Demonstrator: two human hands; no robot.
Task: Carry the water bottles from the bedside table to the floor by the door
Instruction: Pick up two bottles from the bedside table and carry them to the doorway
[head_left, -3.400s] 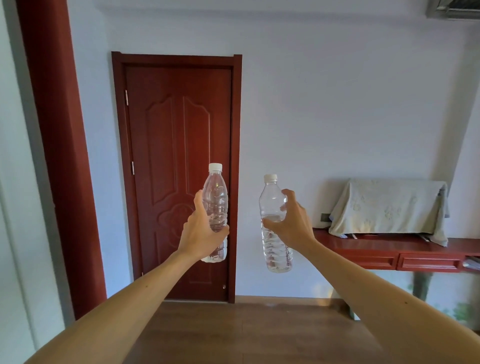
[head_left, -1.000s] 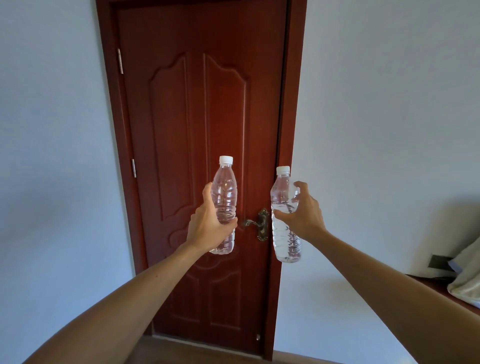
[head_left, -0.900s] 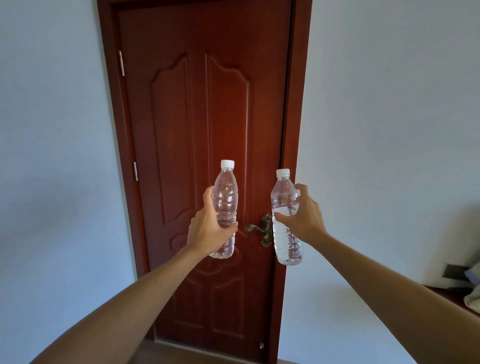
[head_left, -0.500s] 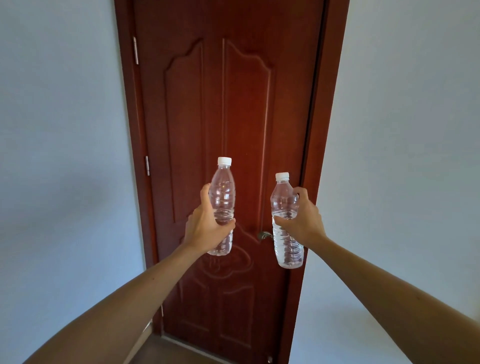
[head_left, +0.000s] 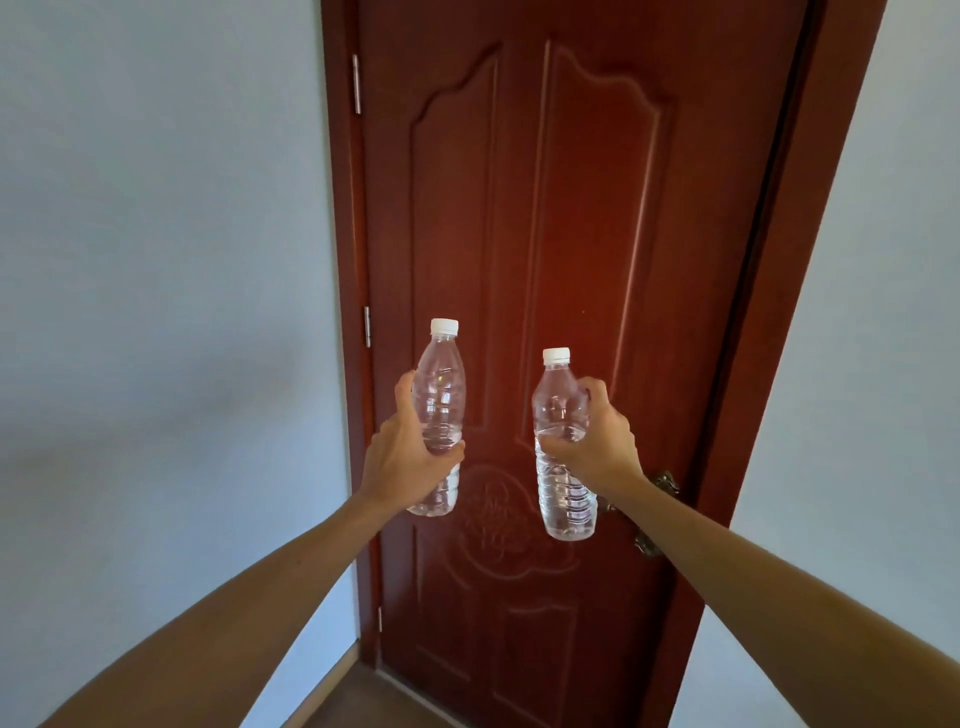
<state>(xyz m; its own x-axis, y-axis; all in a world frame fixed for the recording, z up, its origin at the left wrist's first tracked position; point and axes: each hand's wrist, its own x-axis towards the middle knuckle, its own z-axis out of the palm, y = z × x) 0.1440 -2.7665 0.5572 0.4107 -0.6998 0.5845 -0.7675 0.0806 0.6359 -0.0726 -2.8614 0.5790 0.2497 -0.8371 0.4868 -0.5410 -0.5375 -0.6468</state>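
So, two water bottles, two hands, one bottle each. Both are up in the air in front of a dark red wooden door (head_left: 571, 208), neither one down on anything.

The left hand (head_left: 410, 462) has its fingers (head_left: 451, 453) wrapped round the middle of the left bottle (head_left: 441, 395), thumb up the side. The bottle is upright, it's clear plastic and it has a white cap (head_left: 444, 326).

The right hand (head_left: 597, 441) grips the right bottle (head_left: 569, 504) round its upper half. Its thumb crosses the front and its index finger (head_left: 592, 387) curls over the shoulder. It's the same sort of clear bottle with one white cap (head_left: 556, 355), and it sits a touch lower than the left one, with a very slight tilt. You can see water in its ribbed lower part.

The two bottles are side by side with a gap between them, not touching.

The door is shut. I count three hinges down its left edge, top (head_left: 356, 83), middle (head_left: 367, 326) and bottom (head_left: 380, 618). There's one brass-looking handle (head_left: 666, 482) on the right side, mostly hidden behind the right forearm. There's a pale wall on either side, and a strip of brown floor (head_left: 353, 696) shows at the bottom by the door's left corner, well below the bottles.
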